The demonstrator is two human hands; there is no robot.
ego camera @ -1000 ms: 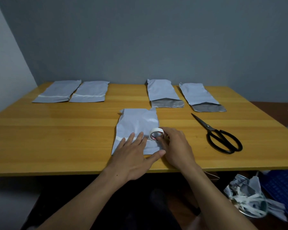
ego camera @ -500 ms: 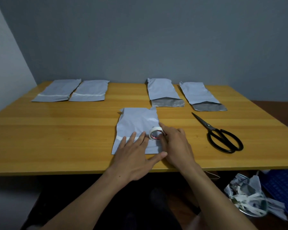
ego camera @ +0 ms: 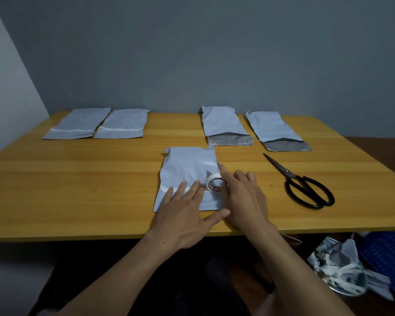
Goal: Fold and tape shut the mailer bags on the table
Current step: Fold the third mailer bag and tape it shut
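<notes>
The left hand (ego camera: 185,218) lies flat and open, fingers spread, pressing the near part of the middle mailer bag (ego camera: 185,169) onto the desk (ego camera: 78,190). Its fingertips rest on the white tape strip (ego camera: 167,188) that runs across the bag. The right hand (ego camera: 244,199) has its grip on the tape roll (ego camera: 209,181), which stands on edge on the bag's right side. The index finger stretches forward along the roll's right rim and the other fingers curl loosely (the thumb is hidden behind the hand).

Two taped bags (ego camera: 96,125) lie side by side at the far left of the desk. Two open bags (ego camera: 224,124) with their grey mouths showing lie at the far right. Black scissors (ego camera: 306,188) lie closed, to the right of the hands.

A second ago the right index finger was bent over the roll; it now reaches past it, straight. The left hand has stayed spread on the bag, and the roll has barely shifted.
</notes>
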